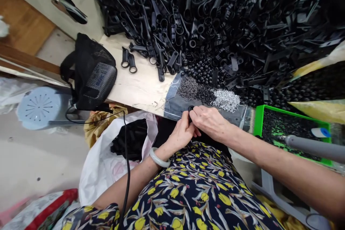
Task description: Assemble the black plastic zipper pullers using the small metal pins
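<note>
Small black part pinched between your two hands

Your left hand and right hand both grasp it, fingers mostly hiding it. Taking it as dial centre, black pieces heap at 12 o'clock, silver pins near 2, the green tray at 3.

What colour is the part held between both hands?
The part is black; head view shows it.

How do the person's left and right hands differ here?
The left hand has a pale bangle at its wrist; the right hand has none. The left hand reaches in from the picture's lower left, the right hand from its lower right. Both are ungloved, their fingers meeting at a small black part, mostly hidden.
</note>
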Available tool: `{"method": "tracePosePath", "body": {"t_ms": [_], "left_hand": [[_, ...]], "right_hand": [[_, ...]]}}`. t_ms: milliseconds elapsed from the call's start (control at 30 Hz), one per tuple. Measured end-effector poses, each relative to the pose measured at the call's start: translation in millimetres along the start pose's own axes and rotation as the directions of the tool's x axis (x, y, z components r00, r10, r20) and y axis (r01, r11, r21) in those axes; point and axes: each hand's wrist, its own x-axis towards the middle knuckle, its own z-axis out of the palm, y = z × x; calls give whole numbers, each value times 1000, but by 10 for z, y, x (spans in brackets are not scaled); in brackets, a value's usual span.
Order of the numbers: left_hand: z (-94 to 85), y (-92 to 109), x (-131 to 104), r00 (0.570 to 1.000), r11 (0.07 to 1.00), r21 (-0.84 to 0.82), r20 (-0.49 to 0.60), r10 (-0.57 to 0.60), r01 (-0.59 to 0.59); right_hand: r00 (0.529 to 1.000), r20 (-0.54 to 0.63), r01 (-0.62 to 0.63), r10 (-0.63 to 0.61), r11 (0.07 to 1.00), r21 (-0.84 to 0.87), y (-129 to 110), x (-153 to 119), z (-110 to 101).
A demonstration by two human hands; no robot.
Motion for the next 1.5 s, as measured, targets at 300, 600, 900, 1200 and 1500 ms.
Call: {"method": "tracePosePath", "body": {"t_ms": [300, 600, 900, 1200, 1500], "left_hand": [[9, -121, 32, 999, 952, -305, 33, 15, -4], [-9, -49, 19, 999, 920, -391, 35, 1, 13], [-68, -49, 21, 994, 877, -476, 111, -12, 64], [-59, 130, -106, 998, 897, -438, 46, -48, 63], [-57, 161, -68, 999, 891, -453, 28, -15, 26]], "right_hand": [[994, 90, 72, -61, 989, -127, -66, -117, -69], [970, -8, 235, -243, 945, -226, -45, -293, 69], [983, -171, 79, -67, 995, 66, 148, -237, -21], [615, -505, -630, 606, 762, 150, 929, 243, -182], [618, -401, -674, 676, 718, 174, 1123, 274, -165]]}}
